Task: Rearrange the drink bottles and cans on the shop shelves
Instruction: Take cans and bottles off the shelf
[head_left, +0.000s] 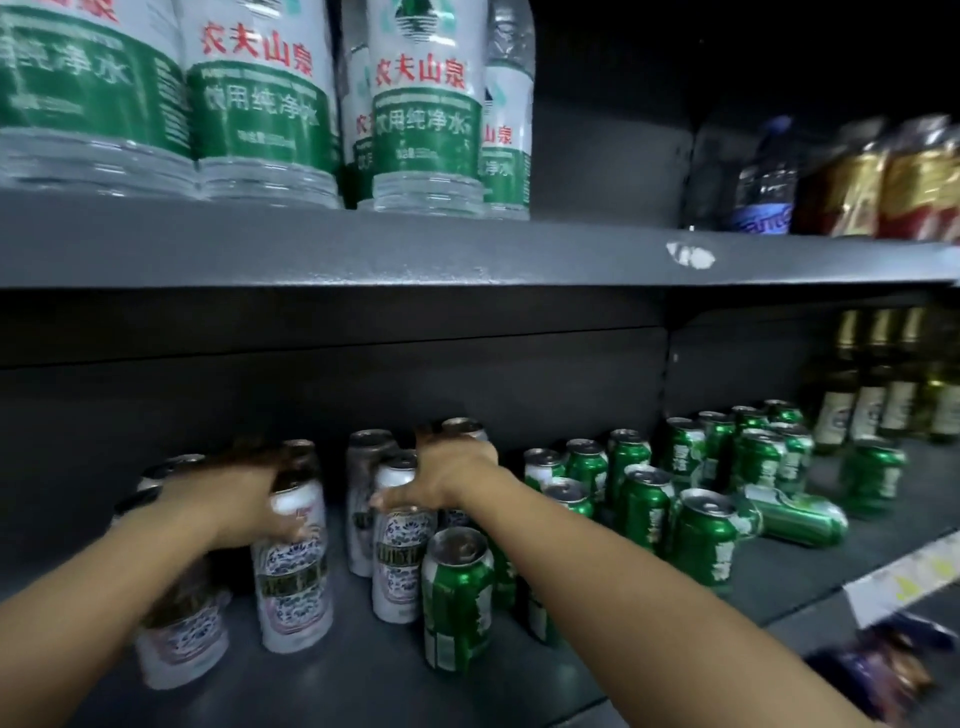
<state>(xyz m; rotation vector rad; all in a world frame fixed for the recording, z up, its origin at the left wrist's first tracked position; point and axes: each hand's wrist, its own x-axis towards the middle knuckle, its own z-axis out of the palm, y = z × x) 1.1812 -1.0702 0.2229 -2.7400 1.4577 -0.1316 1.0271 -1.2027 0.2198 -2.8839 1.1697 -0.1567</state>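
Observation:
On the lower shelf (363, 680) stand several white patterned cans and green cans. My left hand (228, 499) reaches in at the left and wraps around the top of a white can (293, 577); the hand is blurred. My right hand (447, 478) grips the top of another white can (397, 561) in the middle group, thumb on its near side. A green can (457, 597) stands just in front of that hand. More green cans (701, 540) stand to the right, and one green can (795, 517) lies on its side.
The upper shelf (467, 254) carries large water bottles (426, 104) with green labels, a small blue-labelled bottle (766, 176) and gold cans (883, 182) at the right. Glass beer bottles (878, 379) stand at the far right of the lower shelf. A price tag strip (904, 577) runs along its edge.

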